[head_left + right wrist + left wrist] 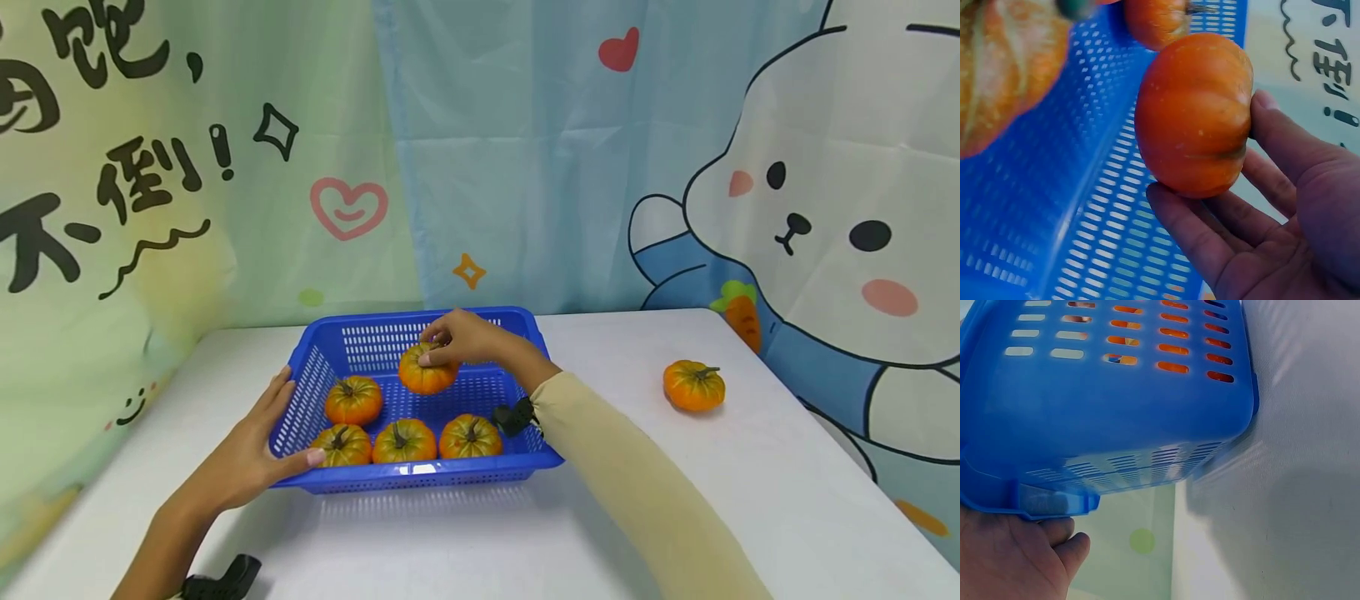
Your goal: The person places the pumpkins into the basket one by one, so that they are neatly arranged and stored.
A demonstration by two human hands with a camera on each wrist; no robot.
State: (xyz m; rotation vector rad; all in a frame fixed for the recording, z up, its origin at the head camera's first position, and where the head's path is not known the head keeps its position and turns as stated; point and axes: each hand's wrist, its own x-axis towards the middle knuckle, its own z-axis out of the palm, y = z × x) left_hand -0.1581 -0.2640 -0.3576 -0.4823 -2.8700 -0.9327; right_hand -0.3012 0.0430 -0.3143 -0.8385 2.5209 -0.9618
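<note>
My right hand (471, 337) pinches a small orange pumpkin (427, 372) from above, over the back middle of a blue plastic basket (420, 477). In the right wrist view, thumb and fingertips lie on opposite sides of this pumpkin (1194, 119). My left hand (251, 446) holds the basket at its front left corner, thumb over the rim, fingers along the left side. The left wrist view shows part of this hand (1013, 556) below the basket's rim. Several green-topped orange pumpkins lie in the basket, including one (354, 401) at the left and one (470, 437) at the front right.
Another pumpkin (693, 386) sits on the white table (615, 358), right of the basket. A printed curtain (510, 183) hangs behind the table. Black wrist cameras show on both arms, the right one (513, 417) close over the basket's right end.
</note>
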